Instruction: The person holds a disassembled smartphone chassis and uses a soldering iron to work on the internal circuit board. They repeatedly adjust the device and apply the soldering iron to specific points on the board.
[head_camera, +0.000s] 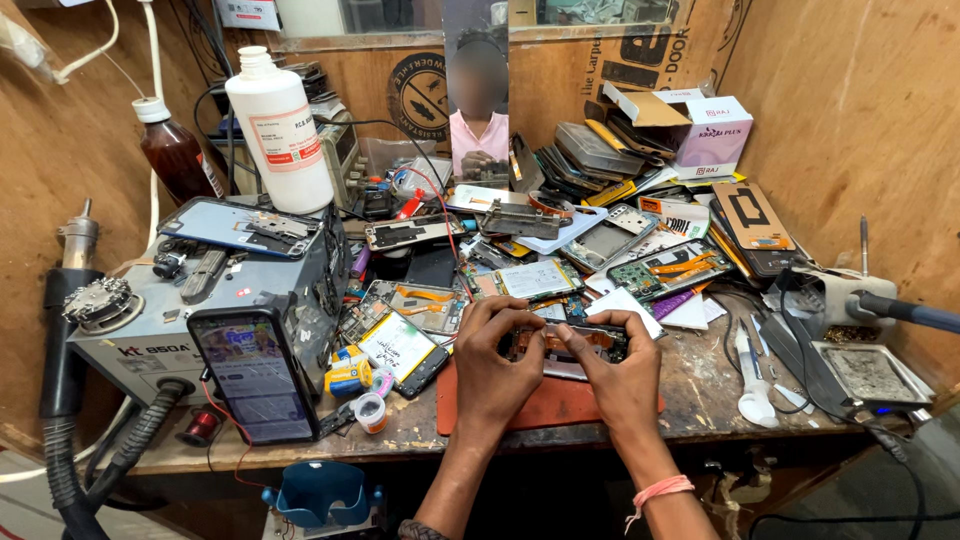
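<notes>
Here both hands, left (497, 352) and right (612, 362), grip an opened phone (562, 345) lying flat, long axis left-right.

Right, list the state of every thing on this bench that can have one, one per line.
Opened phone: back off, insides bared, gripped by both hands.
Left hand: closed on the phone's left end.
Right hand: closed on its right end.
Propped phone: screen lit, leaning upright.
White bottle: capped, upright.
Brown bottle: capped, tilted.
Cardboard box: flap open.
Soldering iron: resting in its stand.
</notes>
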